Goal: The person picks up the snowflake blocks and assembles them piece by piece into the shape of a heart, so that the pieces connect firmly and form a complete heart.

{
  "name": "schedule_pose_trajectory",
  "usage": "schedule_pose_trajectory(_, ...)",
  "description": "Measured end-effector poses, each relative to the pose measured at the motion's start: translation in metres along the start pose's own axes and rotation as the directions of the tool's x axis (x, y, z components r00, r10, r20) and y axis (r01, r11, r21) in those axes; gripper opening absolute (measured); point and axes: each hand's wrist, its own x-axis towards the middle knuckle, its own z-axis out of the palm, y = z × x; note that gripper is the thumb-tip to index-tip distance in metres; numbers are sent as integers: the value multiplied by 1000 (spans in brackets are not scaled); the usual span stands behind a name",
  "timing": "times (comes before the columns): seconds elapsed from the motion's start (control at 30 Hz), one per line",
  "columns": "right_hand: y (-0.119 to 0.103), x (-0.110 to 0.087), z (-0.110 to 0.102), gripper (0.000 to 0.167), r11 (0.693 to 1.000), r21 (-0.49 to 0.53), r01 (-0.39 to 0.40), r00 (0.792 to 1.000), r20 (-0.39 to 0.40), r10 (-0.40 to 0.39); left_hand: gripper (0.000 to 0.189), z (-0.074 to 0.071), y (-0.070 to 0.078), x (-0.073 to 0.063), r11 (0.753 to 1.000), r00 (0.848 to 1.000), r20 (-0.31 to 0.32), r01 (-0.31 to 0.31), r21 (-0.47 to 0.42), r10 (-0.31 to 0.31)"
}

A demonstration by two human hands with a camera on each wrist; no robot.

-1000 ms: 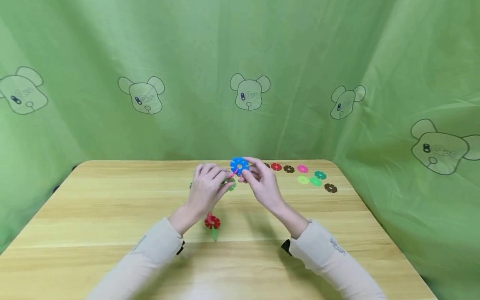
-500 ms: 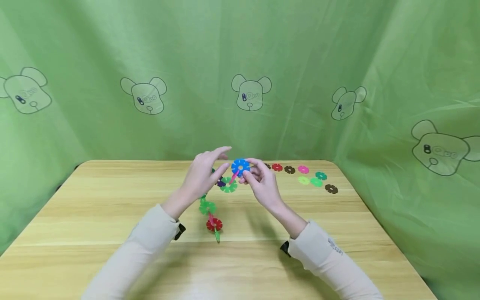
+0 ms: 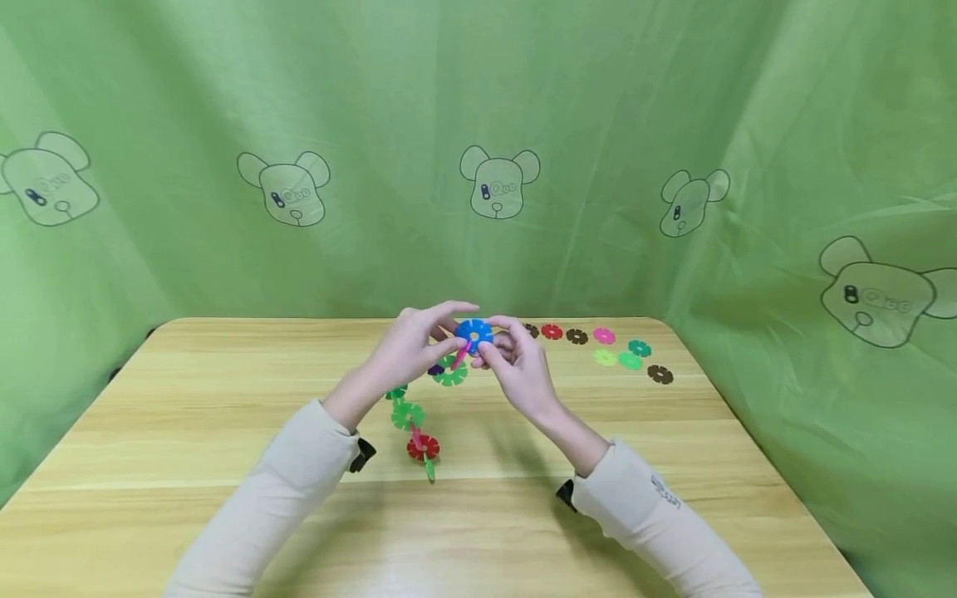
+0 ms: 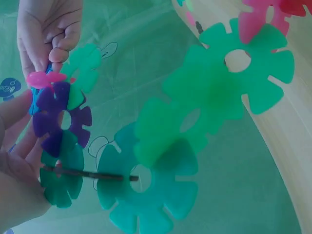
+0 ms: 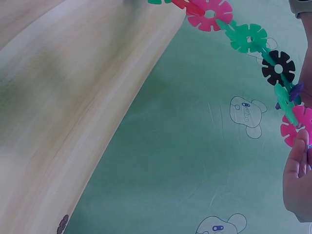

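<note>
A blue slotted plastic disc [image 3: 484, 330] is held up between both hands in the head view. My right hand [image 3: 527, 374] pinches its right side between thumb and fingers. My left hand [image 3: 407, 349] has its thumb on the disc's left edge, other fingers partly hidden behind it. A pink disc [image 3: 460, 355], seen edge-on, is slotted into the blue one. From it hangs a chain of joined discs: a green disc [image 3: 453, 379], a purple disc [image 4: 46, 112], a teal disc [image 4: 117, 204], a black disc [image 5: 269, 73] and, lower down, a red disc [image 3: 417, 453].
Loose slotted discs lie at the table's back right, among them a red disc [image 3: 552, 332], a pink disc [image 3: 604, 336] and a brown disc [image 3: 654, 375]. The wooden table [image 3: 598, 531] is bordered by a green curtain [image 3: 389, 249] printed with bear heads.
My left hand let go of the pink disc, lifted with fingers spread, then came in to the blue disc's left edge. The right hand keeps its pinch, shifting only slightly.
</note>
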Motion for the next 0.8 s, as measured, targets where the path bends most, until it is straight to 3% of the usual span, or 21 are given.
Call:
schedule_pose_trajectory(0.37,3,0,0,29,998,59,20,999,25,-22,25,8,0,1,992,988,-117,-86,93,96)
schedule_pose_trajectory(0.6,14,3,-11,38,999,33,-7,998,68,5,25,3,1,0,987,988,-97,-105,120,117)
schedule_pose_trajectory(0.8,41,8,-36,45,995,-11,-94,996,-3,94,28,1,0,-3,989,992,-75,-89,117,99)
